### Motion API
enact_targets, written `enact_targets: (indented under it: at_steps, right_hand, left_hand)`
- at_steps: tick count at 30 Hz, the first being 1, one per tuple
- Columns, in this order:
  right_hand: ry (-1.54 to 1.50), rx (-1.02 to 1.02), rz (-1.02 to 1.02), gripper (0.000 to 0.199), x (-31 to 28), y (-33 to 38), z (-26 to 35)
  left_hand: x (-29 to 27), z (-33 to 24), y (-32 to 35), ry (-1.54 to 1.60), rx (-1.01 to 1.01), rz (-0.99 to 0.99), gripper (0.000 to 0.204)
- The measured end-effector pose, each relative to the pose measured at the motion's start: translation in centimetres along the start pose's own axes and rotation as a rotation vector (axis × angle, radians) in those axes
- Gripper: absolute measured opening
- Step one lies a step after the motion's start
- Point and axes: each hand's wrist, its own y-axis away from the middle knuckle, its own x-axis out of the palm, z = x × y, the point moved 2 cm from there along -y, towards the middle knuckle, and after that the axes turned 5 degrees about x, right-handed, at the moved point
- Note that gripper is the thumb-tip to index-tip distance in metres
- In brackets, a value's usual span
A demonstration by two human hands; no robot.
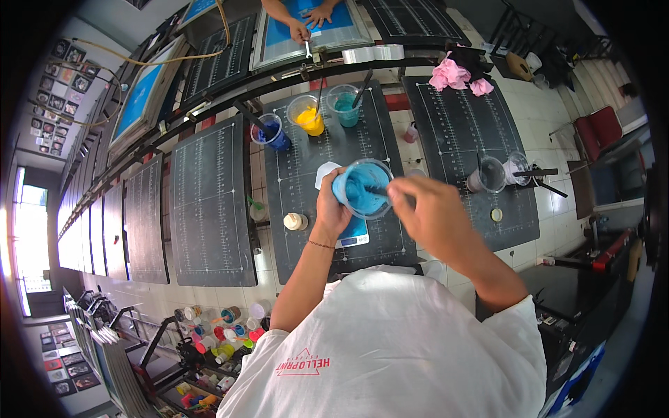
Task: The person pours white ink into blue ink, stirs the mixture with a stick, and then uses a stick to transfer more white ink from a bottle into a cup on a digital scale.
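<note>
The left hand (333,207) is wrapped around the side of the cup (357,180), which has blue paint (361,202) in it. The right hand (432,209), a bit blurry, grips the stick (378,189) in the paint. The cup is held up over the board (293,174), nearer its near edge, above the scale (353,233). 3 more cups (306,117) stand near the far edge. Its mouth points up and tips right; its long line runs down left into the palm. It looks light and bendy, maybe slippery if smeared; hold it below the rim, gently.
</note>
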Motion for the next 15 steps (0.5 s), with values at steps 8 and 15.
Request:
enact_targets:
  at_steps: [8,15]
  right_hand:
    - [-0.106,0.006,0.111,0.017,0.3,0.5,-0.1]
    - [-0.171,0.053,-0.04,0.019,0.5,0.7,-1.6]
  left_hand:
    - [-0.4,0.0,-0.2,-0.033,-0.005,0.002,0.034]
    - [-1.7,-0.3,-0.3,-0.03,0.004,0.008,0.037]
